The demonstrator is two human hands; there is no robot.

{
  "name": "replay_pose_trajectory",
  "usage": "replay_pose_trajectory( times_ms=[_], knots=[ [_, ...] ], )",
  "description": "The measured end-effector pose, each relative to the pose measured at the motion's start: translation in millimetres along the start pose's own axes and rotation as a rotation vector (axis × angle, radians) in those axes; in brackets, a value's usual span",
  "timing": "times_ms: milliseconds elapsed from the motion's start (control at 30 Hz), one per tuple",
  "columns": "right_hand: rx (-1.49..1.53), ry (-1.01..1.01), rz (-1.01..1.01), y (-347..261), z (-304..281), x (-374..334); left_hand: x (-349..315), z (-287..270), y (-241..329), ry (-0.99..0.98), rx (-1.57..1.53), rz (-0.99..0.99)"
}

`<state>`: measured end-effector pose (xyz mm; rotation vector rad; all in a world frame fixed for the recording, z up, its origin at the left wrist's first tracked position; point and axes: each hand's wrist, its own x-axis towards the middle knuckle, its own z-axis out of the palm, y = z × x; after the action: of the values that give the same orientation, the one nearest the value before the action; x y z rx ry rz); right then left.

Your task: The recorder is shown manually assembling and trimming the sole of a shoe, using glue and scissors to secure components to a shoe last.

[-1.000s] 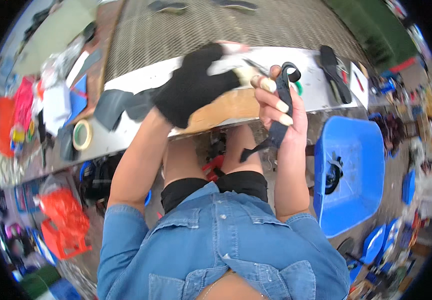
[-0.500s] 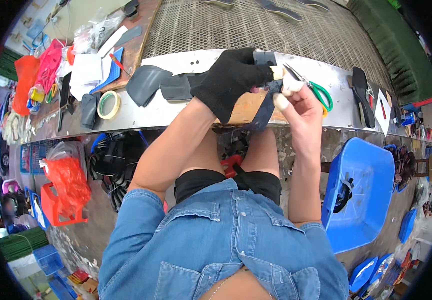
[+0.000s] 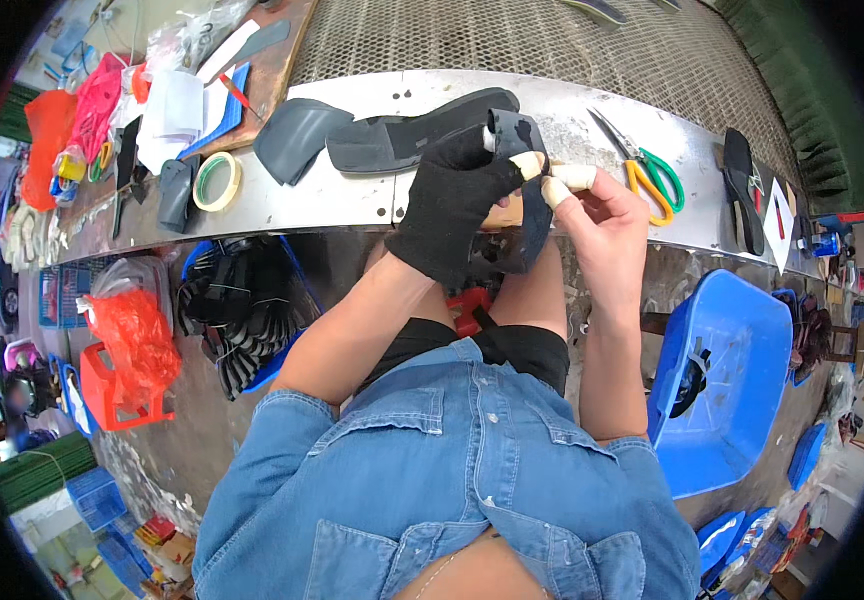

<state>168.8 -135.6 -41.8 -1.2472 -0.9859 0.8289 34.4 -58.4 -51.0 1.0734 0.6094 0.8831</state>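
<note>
My left hand, in a black glove, grips a dark grey flexible shoe piece in front of the metal bench edge. My bare right hand, with pale tape on its fingertips, pinches the same piece from the right side. Both hands hold it just above my lap. On the bench behind the hands lies a long dark insole next to a curved grey piece. Scissors with green and yellow handles rest on the bench right of my right hand.
A tape roll lies at the bench's left, with papers, a red pen and bags beyond. A blue plastic chair stands at right. A blue bin of black shoe parts and a red bag on a red stool sit at left.
The scissors have left my right hand and now lie on the bench. My right hand now pinches the dark piece together with the gloved left hand.
</note>
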Motion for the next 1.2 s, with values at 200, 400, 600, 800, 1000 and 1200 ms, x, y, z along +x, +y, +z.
replay_pose_trajectory(
  times_ms=[200,400,600,800,1000,1200],
  knots=[
    [-0.489,0.067,-0.441,4.3,3.5,2.6,-7.5,-1.7,7.4,-0.002,0.229,0.063],
    [0.310,-0.068,0.078,7.2,3.7,3.7,-8.2,-4.4,2.7,-0.107,-0.289,-0.211],
    [0.380,-0.223,0.125,22.0,3.5,7.3,-6.7,-10.7,-1.0,-0.046,-0.064,-0.128],
    [0.142,-0.267,0.147,30.7,-7.9,-2.8,-5.7,-19.3,6.8,0.061,-0.146,-0.004],
    [0.157,-0.329,0.207,40.6,-18.2,-3.7,-7.6,-27.4,2.9,0.077,0.035,0.013],
    [0.134,-0.247,0.036,21.6,13.2,10.0,-16.5,-24.1,3.3,0.099,0.156,0.118]
  ],
)
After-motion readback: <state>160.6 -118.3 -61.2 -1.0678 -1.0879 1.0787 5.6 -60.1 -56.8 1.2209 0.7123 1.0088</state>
